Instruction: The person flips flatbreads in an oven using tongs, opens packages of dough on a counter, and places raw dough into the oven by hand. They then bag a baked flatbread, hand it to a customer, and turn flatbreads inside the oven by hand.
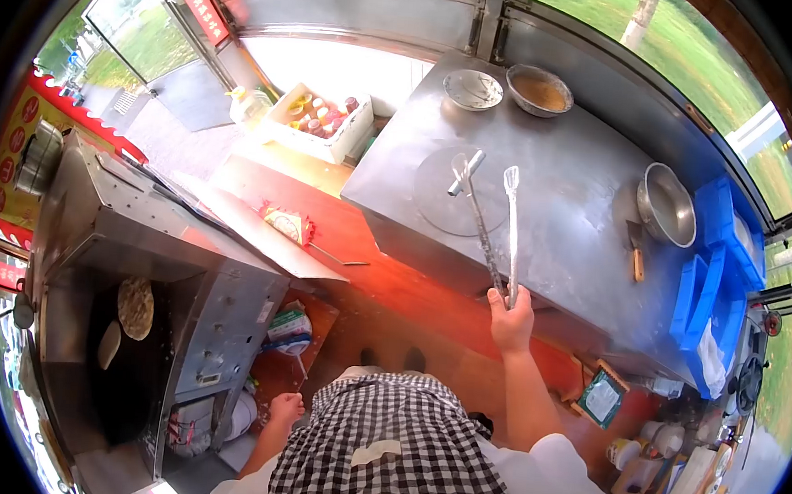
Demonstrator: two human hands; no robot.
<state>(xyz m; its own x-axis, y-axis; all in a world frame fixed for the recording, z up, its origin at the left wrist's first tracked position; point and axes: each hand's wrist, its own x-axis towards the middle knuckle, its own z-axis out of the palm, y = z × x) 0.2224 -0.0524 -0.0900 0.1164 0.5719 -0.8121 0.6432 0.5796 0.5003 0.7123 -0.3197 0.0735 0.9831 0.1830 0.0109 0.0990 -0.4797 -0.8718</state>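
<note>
The right hand (511, 321) is closed around the near ends of two long tools (493, 231), their far ends over a round griddle plate (436, 204) on the steel bench (565, 195). The left hand (286, 408) hangs low beside the checked apron (400, 449). Flatbreads (135, 307) lie in the oven at left.

One head-worn fisheye view looks steeply down from above.

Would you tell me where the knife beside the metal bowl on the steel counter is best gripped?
Grip the knife by its wooden handle, the end nearer the counter's front edge, reaching from that front side. The blade points away toward the metal bowl, so the handle comes to hand first.
</note>
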